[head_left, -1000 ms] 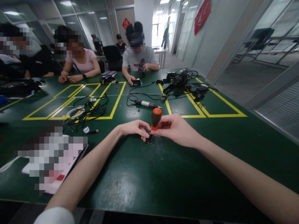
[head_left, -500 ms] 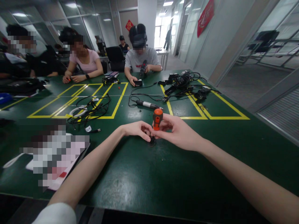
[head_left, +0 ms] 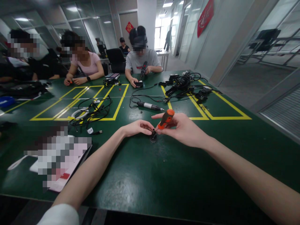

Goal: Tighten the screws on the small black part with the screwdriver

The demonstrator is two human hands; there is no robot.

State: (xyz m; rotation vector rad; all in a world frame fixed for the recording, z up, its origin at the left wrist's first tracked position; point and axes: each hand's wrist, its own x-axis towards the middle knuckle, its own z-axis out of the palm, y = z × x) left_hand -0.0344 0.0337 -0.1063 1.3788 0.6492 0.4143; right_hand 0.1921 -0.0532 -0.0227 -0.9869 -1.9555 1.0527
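My right hand [head_left: 181, 126] is closed around a screwdriver [head_left: 167, 118] with a stubby orange and dark grey handle. The handle leans over to the right, and its tip is hidden by my fingers. Close by on the left, the fingers of my left hand [head_left: 140, 127] pinch a small black round-based part [head_left: 153, 136] that stands on the green table [head_left: 140, 175]. The part's exact kind is too small to make out. My right fingertips are right beside its top; whether they touch it I cannot tell.
Beyond my hands lies a silver and black electric screwdriver [head_left: 150, 106] with its cord. Tangled black cables [head_left: 185, 82] are heaped at the back right, more cables [head_left: 98, 109] at the left. A co-worker [head_left: 142, 59] across the table holds a power drill [head_left: 143, 70].
The screwdriver has gone from upright over the black part to tilted rightward, and my right hand has shifted slightly right. My left hand stays at the part, more of which now shows.
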